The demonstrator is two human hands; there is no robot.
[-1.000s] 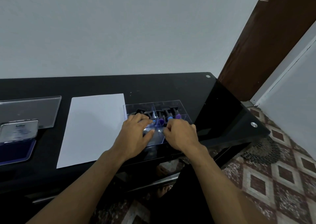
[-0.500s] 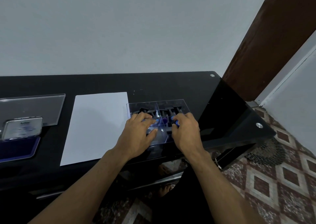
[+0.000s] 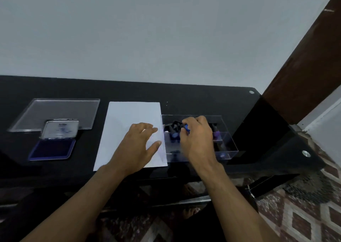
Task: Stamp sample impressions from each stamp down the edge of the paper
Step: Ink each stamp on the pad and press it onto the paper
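Fingers [image 3: 186,124] of right hand [image 3: 198,140]: curled, pinching blue-tipped stamp [image 3: 186,127] over clear box [image 3: 228,150]. Left hand [image 3: 139,145]: fingers spread, flat on paper [image 3: 127,120], just left of box. Ink pad [image 3: 52,148]: open, well left.

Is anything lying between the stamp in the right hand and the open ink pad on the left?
The right hand pinches a blue-tipped stamp over the clear plastic box. Toward the open blue ink pad lie the flat white paper sheet and the left hand resting on it; nothing else shows.
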